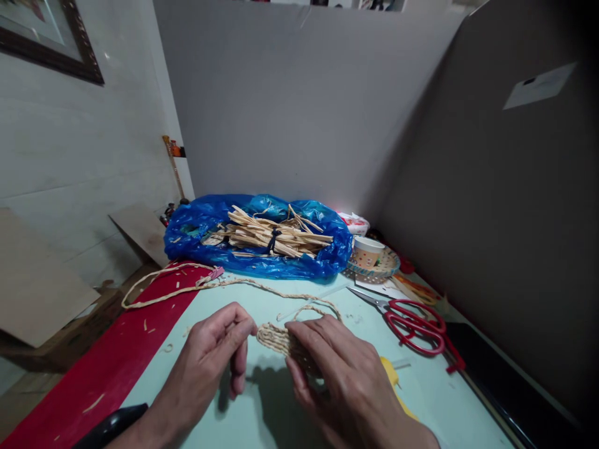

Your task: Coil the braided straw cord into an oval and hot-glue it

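A small oval piece of coiled straw cord (274,338) is held above the pale green tabletop. My right hand (339,374) grips its right part between thumb and fingers and covers much of it. At the left tip of the piece is my left hand (219,349), its thumb and index finger pinched together; anything between them is too small to make out. A long twisted straw cord (262,287) runs from near my right hand across the table, loops at the left and meets a pink clip (213,274).
A blue plastic bag (299,268) with tied straw strips (253,234) lies at the back. To the right are a paper cup (367,252) in a woven basket (390,265), red-handled scissors (416,324), a yellow tool (389,371) and a black flat object (496,374).
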Available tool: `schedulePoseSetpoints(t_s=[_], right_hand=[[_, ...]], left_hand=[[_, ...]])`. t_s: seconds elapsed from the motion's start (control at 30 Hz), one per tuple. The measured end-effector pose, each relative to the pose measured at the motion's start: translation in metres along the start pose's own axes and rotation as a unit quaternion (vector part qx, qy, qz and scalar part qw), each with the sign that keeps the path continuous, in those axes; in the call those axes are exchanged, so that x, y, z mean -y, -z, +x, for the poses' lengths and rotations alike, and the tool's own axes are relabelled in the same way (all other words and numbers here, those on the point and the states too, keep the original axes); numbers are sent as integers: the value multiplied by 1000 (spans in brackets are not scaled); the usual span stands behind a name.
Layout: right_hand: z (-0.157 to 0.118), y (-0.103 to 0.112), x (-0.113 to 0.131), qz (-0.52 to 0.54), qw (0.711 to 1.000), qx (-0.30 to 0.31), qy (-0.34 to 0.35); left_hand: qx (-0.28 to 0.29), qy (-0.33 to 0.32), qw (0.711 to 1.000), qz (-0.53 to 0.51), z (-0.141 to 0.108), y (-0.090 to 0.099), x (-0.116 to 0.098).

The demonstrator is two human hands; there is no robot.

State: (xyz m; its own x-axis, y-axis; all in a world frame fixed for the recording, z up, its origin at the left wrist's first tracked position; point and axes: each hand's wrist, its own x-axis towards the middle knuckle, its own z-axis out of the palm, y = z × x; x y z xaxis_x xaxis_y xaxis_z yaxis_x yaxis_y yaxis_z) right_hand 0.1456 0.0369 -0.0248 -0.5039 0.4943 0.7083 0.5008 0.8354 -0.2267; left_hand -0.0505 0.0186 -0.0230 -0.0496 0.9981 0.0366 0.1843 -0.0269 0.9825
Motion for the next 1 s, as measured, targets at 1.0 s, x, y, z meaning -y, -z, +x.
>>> schedulePoseSetpoints(t_s=[1.0], right_hand=[[19, 26, -33, -123, 991, -35, -48]], left_hand=[[188, -195, 896, 351, 31, -4, 44]])
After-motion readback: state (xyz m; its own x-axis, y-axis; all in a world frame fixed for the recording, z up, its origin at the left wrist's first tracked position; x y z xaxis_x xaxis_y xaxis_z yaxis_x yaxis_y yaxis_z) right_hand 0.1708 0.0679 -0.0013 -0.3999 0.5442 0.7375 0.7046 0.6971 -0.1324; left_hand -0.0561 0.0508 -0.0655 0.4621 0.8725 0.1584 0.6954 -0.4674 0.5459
